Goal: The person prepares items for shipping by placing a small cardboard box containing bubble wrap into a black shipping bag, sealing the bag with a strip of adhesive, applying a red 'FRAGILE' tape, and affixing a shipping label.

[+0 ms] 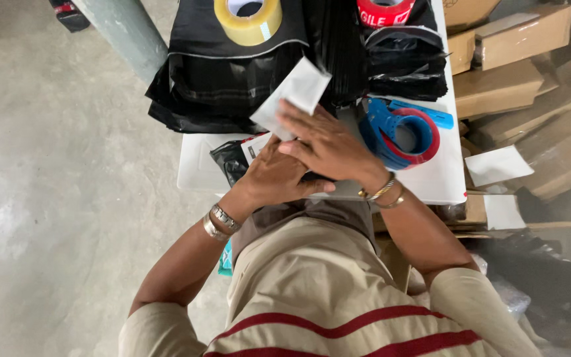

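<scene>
The left hand (pixel 273 177) is lying nearest the body, pressing flat on a black package (pixel 231 160) at the white bench's (pixel 196 173) near edge, its fingers hidden under the other hand, so their spread cannot be told. The right hand (pixel 330 147) is crossing over it, fingers stretched out and pinching a white paper slip (pixel 291 96), whose long axis is tilting up and to the right, away from the body. Beyond are lying a blue tape dispenser (pixel 398 132), black bags (pixel 232 73) and a yellowish tape roll (pixel 248 20).
</scene>
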